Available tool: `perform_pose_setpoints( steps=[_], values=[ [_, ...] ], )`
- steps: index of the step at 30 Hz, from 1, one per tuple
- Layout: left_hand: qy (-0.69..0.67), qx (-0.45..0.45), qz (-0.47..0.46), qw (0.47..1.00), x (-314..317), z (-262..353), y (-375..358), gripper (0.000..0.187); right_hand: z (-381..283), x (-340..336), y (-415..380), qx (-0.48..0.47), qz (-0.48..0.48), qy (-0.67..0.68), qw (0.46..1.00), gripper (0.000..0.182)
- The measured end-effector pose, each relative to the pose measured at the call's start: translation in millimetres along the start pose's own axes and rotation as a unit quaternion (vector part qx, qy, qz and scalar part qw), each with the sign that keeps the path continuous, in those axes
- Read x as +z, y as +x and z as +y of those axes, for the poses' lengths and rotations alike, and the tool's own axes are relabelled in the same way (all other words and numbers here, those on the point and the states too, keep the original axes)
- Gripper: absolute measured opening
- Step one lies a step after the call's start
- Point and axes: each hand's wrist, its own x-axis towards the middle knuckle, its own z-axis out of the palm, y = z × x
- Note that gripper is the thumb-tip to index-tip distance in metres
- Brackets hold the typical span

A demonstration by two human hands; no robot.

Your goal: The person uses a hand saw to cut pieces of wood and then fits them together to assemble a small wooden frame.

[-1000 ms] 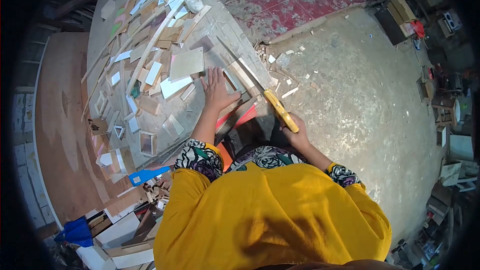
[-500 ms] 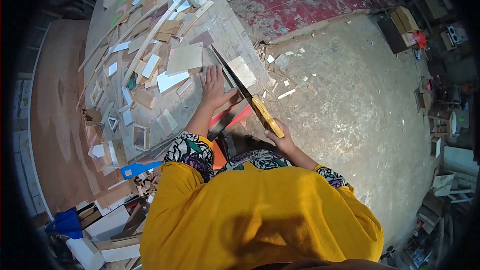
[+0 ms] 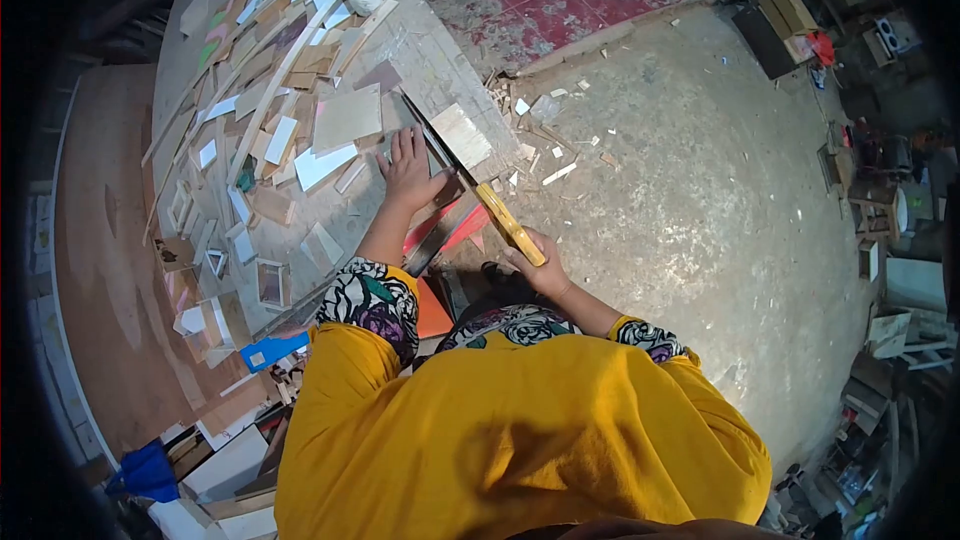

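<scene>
My right hand (image 3: 538, 266) grips a handsaw by its yellow wooden handle (image 3: 508, 224). The dark saw blade (image 3: 440, 145) slants up and left over the table's edge. Beside the blade, my left hand (image 3: 408, 176) lies flat with fingers stretched and thumb spread toward the saw. Its fingertips are close to a narrow strip along the blade; what lies under the palm is hidden. A pale square piece of wood (image 3: 463, 135) sits just right of the blade. Left of my fingers is a larger beige panel (image 3: 347, 118), overlapping a white piece (image 3: 324, 166).
Scrap wood, strips and small frames (image 3: 272, 283) cover much of the worktable (image 3: 428, 35). Offcuts (image 3: 560, 174) litter the concrete floor (image 3: 660, 200) to the right. A brown board (image 3: 105, 240) stands at far left, with a blue bag (image 3: 148, 470) below. Cardboard boxes (image 3: 785, 12) stand at upper right.
The whole view has shifted, so the table and both hands appear farther left. Against the table, the saw has slid slightly back toward me; my left hand keeps its place.
</scene>
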Motion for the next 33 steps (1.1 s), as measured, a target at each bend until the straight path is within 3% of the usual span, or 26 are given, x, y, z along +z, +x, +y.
perform_pose_setpoints(
  steps=[8,11,19,27,33],
  values=[
    [-0.006,-0.001,-0.007,1.000,5.1,-1.3,1.0,0.098,2.1,0.7,-3.4,0.027,-0.025,0.025,0.999,0.018],
    [-0.001,0.003,-0.015,1.000,0.3,-2.8,2.8,0.098,-0.5,1.1,1.6,-0.042,0.007,-0.009,0.999,0.012],
    [-0.005,-0.009,-0.042,0.999,-1.6,0.6,1.9,0.100,-7.3,-10.1,4.6,0.018,-0.024,-0.016,0.999,0.014],
    [-0.021,-0.009,-0.030,0.999,-5.1,3.8,0.4,0.099,-10.2,-8.6,-14.2,-0.056,0.002,-0.054,0.997,0.014],
    [-0.040,-0.004,-0.029,0.999,-1.2,-0.4,1.5,0.101,0.0,-9.1,-23.6,-0.043,0.004,-0.047,0.998,0.015]
  ],
)
